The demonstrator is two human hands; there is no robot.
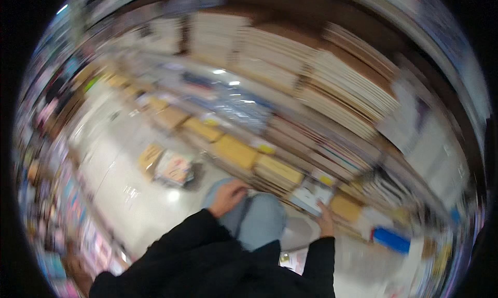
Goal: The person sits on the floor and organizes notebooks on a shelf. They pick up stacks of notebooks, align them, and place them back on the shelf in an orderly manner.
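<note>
Motion blurs the whole picture. My left hand [228, 197] lies over my bent knee, its fingers loosely extended and holding nothing that I can see. On the right, my right hand [326, 220] reaches to the low shelf, its fingertips at the edge of a flat grey-white packet [311, 194]. Whether the fingers grip the packet or only touch it is too smeared to tell. Left of it, on the same low row, sit yellow-tan packs [234, 151] in a line.
Stacked pale boards or papers [347, 80] fill the upper shelf. Clear-wrapped blue packs [238, 109] lie below them. A small pile with a pale printed top [174, 168] stands on the shiny floor [109, 158], left of my knees. A blue box [391, 239] is at the right.
</note>
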